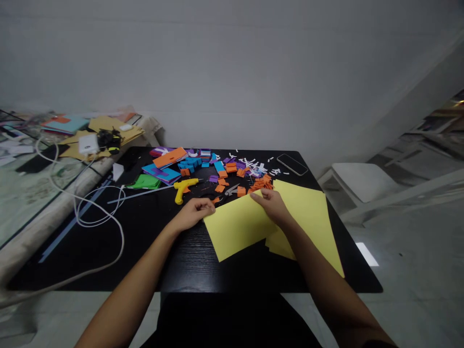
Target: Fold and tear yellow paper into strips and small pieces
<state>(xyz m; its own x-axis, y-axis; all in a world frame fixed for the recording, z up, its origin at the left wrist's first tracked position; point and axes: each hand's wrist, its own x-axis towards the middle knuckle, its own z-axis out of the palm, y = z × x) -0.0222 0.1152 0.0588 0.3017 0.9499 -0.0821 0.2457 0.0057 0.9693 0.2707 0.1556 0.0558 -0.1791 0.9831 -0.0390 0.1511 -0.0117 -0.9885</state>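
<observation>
Probably home craft corner: glue gun [184, 187], paper scraps [232, 170], black table [152, 241].

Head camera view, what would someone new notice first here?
The yellow paper sheet at the black table's near middle, with the left hand at its left corner and the right hand on its top edge. Behind lie bright foam scraps and a yellow glue gun.

bare black table [174, 251] nearside, foam scraps [232, 171], glue gun [183, 188] beyond
</observation>
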